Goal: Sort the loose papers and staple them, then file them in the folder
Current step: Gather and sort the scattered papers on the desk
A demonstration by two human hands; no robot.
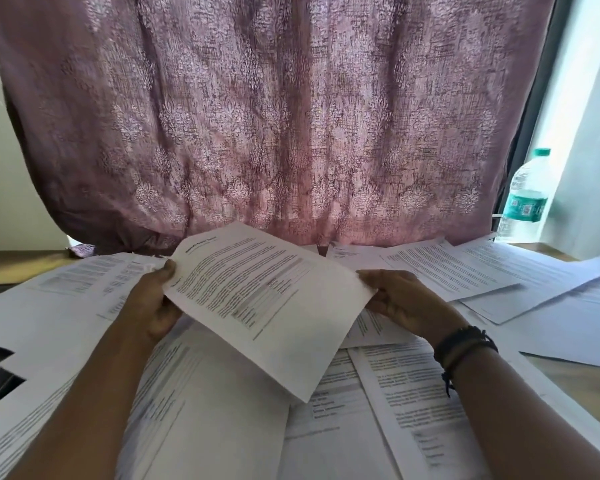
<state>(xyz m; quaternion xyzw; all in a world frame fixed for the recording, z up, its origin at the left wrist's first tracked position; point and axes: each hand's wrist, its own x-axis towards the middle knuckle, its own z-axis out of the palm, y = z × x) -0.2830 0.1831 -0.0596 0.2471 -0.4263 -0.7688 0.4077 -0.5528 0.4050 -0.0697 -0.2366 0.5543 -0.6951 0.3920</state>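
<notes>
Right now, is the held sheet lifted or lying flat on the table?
Lifted. The left hand and right hand hold the sheet by its edges, tilted above the other papers.

both forearms are bare as far as they show. just behind the right hand (407, 299) the wrist wears a stack of dark bands (465, 344): black braided cords, a thinner brownish thread, and a short knotted tail hanging loose.

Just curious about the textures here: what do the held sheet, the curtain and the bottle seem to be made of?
Printed sheet: thin matte white paper; it bows between the left hand and right hand. Curtain: woven mauve fabric with a floral pattern; daylight glows through its weave. Water bottle: likely clear glossy plastic, with ribbed walls and a teal label and cap.
</notes>
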